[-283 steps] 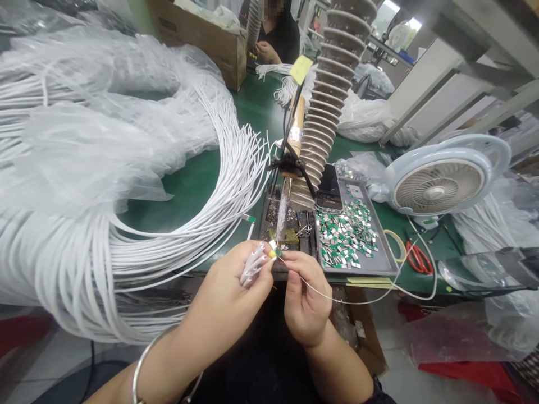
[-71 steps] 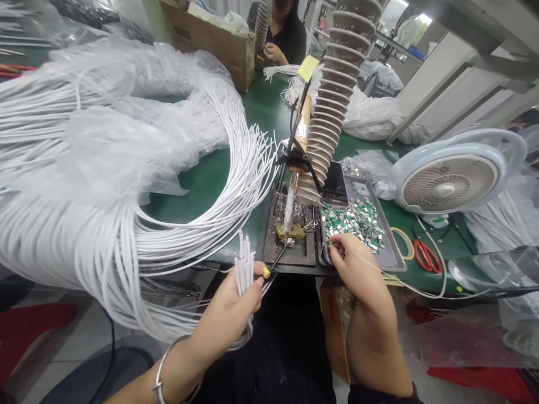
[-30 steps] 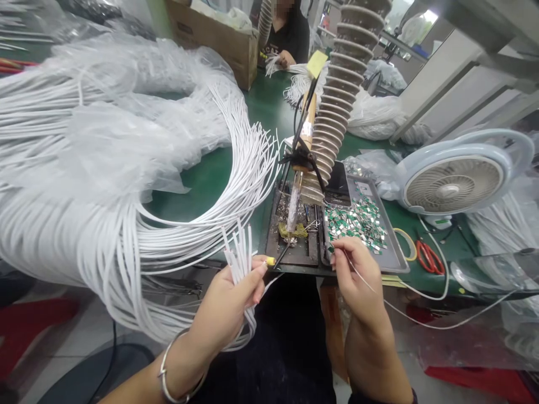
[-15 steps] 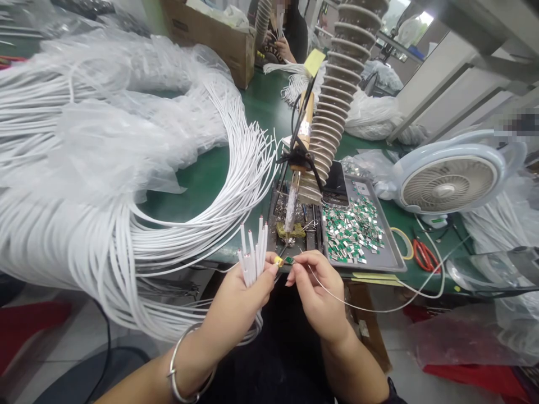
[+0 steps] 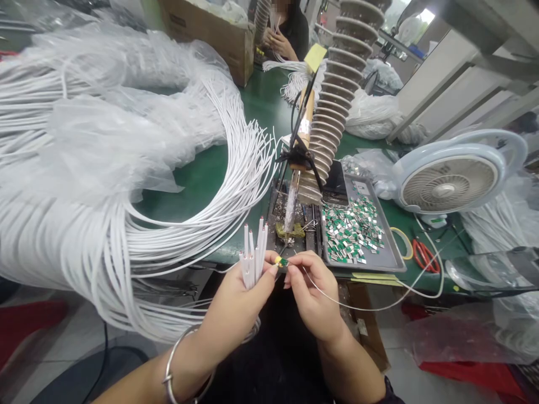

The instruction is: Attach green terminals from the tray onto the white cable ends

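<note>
My left hand (image 5: 242,300) is closed around a bundle of white cables (image 5: 251,261) whose cut ends point up. A small yellow piece (image 5: 278,261) shows at its thumb and fingertip. My right hand (image 5: 314,289) is pinched, with a thin solder wire (image 5: 326,296) running out of it in a loop to the right. A small green circuit board (image 5: 284,262) sits between the two hands, against the yellow piece and at the right fingertips. Just above it is the tip of a downward-pointing soldering iron (image 5: 291,205). Fingers partly hide the contact points.
A metal tray (image 5: 398,261) of small green boards lies right of the iron. Above hangs a ribbed hose (image 5: 337,101). White cables in plastic (image 5: 113,140) fill the left. At right are a fan (image 5: 450,179), a tape roll (image 5: 402,244) and red-handled pliers (image 5: 423,255). Another person (image 5: 290,33) sits opposite.
My right hand has moved slightly left, toward my left hand. The green board has shifted left and now meets the yellow piece. The person opposite has lowered the strands they hold.
</note>
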`<state>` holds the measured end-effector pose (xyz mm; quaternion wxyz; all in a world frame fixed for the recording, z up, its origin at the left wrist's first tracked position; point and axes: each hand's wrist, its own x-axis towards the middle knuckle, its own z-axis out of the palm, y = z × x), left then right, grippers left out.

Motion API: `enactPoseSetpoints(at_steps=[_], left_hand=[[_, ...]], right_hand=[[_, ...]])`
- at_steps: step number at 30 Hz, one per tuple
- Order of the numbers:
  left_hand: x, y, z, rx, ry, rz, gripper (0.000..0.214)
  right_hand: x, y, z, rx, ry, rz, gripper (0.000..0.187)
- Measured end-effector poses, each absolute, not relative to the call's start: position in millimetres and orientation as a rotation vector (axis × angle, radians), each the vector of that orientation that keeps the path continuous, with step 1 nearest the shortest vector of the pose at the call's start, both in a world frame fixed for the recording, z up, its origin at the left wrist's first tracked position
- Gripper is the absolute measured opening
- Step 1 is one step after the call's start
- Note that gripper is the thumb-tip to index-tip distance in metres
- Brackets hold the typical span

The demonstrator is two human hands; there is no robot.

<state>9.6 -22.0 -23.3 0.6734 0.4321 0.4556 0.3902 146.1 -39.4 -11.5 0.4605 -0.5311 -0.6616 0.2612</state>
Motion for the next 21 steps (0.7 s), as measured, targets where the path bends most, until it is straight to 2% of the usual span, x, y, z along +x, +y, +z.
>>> enactPoseSetpoints(at_steps=[5, 10, 21], left_hand=[[11.0, -19.7, -19.2, 0.880, 1.076, 0.855, 0.045], [13.8, -15.6, -13.0, 0.831, 1.046, 0.853, 0.044], [16.2, -13.1, -8.2, 0.793, 1.026, 0.880, 0.047]], right_hand=[[144.1, -40.2, -15.2, -1.212, -1.705, 0.350, 0.040], [139.9, -42.0, -22.4, -1.092, -1.612, 0.253, 0.056], [139.3, -32.8, -11.2, -1.056, -1.725, 0.144, 0.038]])
